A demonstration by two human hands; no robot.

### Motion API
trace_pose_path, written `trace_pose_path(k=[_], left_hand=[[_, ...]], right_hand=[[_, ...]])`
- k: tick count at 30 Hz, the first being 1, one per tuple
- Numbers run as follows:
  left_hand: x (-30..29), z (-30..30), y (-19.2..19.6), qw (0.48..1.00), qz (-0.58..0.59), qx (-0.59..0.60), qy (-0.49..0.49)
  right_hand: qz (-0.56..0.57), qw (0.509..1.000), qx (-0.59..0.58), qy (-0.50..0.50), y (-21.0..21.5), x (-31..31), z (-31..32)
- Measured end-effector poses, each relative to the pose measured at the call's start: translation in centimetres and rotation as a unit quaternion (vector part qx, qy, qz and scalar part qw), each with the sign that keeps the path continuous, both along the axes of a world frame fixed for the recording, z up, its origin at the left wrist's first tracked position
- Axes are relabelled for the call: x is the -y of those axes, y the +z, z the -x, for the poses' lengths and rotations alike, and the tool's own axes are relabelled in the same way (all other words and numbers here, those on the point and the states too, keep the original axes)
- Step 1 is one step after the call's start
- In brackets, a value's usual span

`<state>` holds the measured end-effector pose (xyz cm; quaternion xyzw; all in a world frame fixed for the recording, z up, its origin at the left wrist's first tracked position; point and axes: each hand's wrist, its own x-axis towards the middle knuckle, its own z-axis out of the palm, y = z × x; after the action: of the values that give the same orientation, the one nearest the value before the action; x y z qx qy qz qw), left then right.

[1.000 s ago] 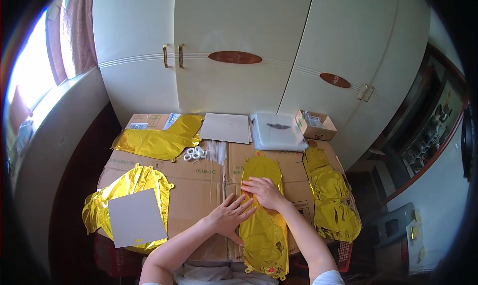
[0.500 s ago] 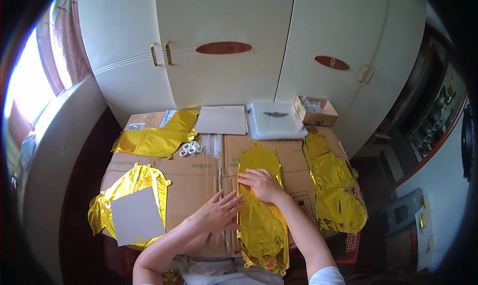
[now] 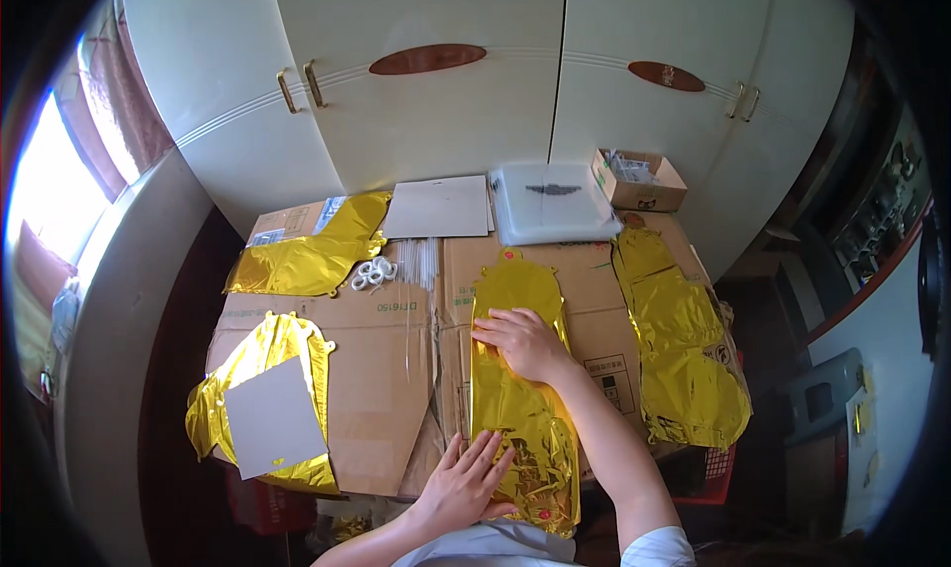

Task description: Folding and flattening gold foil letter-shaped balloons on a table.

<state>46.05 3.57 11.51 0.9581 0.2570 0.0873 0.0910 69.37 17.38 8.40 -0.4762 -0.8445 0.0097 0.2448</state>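
Observation:
A long gold foil balloon (image 3: 515, 409), uninflated, lies lengthwise before me on flattened cardboard (image 3: 381, 389). My right hand (image 3: 522, 344) rests flat across its upper part, fingers pointing left. Lower down, my left hand (image 3: 468, 483) lies spread on the foil's left edge near the front of the table. Both hands hold nothing. Crinkles show in the foil around the left fingertips. To the left, a grey square board (image 3: 275, 418) sits on another gold foil balloon (image 3: 206, 415). More gold foil balloons lie at the far left (image 3: 297, 270) and on the right (image 3: 684, 354).
White ribbon rolls (image 3: 373, 273) and clear thin sticks (image 3: 421, 260) lie at the back middle. Behind them are grey boards (image 3: 436, 208), a stack of clear plastic bags (image 3: 555, 210) and a small cardboard box (image 3: 642, 186). White cabinets (image 3: 426, 121) stand behind the table.
My left hand has come down toward the near end and now lies on the foil. The right hand stays on the upper part. The whole view has shifted slightly.

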Motion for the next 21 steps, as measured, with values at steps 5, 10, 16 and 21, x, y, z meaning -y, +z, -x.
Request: trace_pose_path(k=[5, 10, 16, 21], left_hand=[[0.5, -0.5, -0.2, 1.0, -0.001, -0.003, 0.011], [0.6, -0.5, -0.7, 1.0, -0.001, 0.007, 0.015], [0.9, -0.3, -1.0, 1.0, -0.002, 0.012, 0.023], [1.6, -0.3, -0.5, 0.999, -0.022, -0.022, 0.03]], right_hand=[[-0.001, 1.0, -0.023, 0.006, -0.1, -0.2, -0.1], [0.011, 1.0, -0.016, 0.013, 0.4, 0.0, 0.0], [0.023, 1.0, 0.008, 0.016, 0.5, 0.1, -0.1], [0.022, 1.0, 0.008, 0.018, 0.5, 0.0, 0.0]])
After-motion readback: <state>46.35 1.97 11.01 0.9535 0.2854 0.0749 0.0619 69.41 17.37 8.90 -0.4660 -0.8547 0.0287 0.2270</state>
